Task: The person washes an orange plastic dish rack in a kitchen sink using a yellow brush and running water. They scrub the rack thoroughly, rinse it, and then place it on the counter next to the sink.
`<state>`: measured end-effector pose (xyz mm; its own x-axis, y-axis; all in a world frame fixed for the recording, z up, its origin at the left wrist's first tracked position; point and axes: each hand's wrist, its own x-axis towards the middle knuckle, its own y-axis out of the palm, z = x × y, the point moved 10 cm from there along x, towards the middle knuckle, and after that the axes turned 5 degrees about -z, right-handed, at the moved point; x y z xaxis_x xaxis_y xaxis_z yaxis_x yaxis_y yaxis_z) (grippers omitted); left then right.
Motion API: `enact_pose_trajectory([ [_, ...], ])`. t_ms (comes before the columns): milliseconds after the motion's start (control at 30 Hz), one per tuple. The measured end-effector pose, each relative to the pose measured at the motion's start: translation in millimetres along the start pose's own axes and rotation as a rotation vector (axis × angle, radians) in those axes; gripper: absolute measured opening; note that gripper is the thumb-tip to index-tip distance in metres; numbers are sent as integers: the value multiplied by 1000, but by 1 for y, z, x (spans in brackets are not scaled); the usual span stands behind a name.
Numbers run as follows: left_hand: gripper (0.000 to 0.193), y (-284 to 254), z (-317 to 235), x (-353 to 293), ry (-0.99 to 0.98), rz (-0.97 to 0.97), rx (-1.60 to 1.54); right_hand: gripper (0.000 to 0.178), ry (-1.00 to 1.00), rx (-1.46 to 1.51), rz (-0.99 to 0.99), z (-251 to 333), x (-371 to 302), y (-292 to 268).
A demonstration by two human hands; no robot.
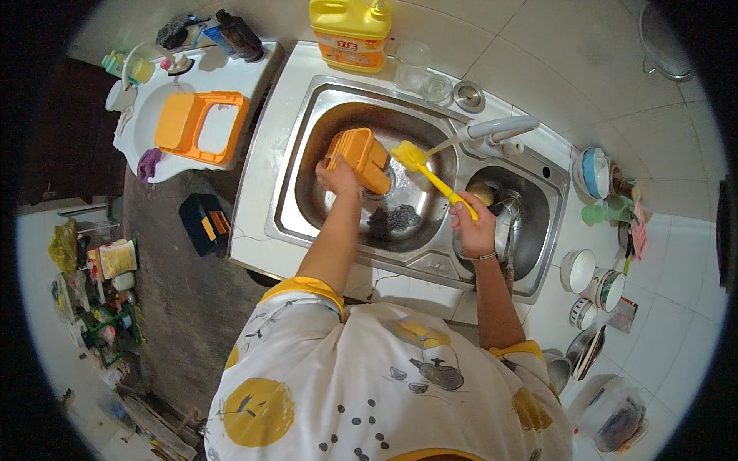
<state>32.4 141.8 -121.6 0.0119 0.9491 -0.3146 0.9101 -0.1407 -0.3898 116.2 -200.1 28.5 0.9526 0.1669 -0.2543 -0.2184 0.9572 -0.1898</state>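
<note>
In the larger steel basin (304, 207), my left hand (339, 177) grips an orange plastic container (360, 157) by its near left side, holding it tilted. My right hand (470, 220) is closed round the handle of a yellow scrubbing brush (438, 184). The brush head is under the faucet (492, 129), where a stream of water runs, just right of the container and apart from it. A dark mesh scouring pad (393, 220) lies on the basin floor below the container.
Right of the basin, a smaller one (536, 207) holds a metal lid and other ware. A yellow jug (350, 34) and glass jars (415, 65) stand behind. Bowls (577, 270) line the right counter. Another orange plastic piece (201, 127) rests on the white washbasin at left.
</note>
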Motion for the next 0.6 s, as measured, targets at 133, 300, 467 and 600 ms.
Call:
enact_pose_trajectory([
  [133, 38, 52, 89, 8, -625, 353, -697, 26, 20, -31, -10, -11, -4, -2],
  [300, 31, 67, 94, -32, -658, 523, -364, 27, 93, 17, -132, -4, -21, -37],
  [467, 30, 61, 12, -99, -288, 697, -337, 29, 70, 100, -263, -3, -35, -73],
  [600, 29, 64, -12, -121, -203, 806, -428, 32, -46, -6, -306, 22, -50, -94],
])
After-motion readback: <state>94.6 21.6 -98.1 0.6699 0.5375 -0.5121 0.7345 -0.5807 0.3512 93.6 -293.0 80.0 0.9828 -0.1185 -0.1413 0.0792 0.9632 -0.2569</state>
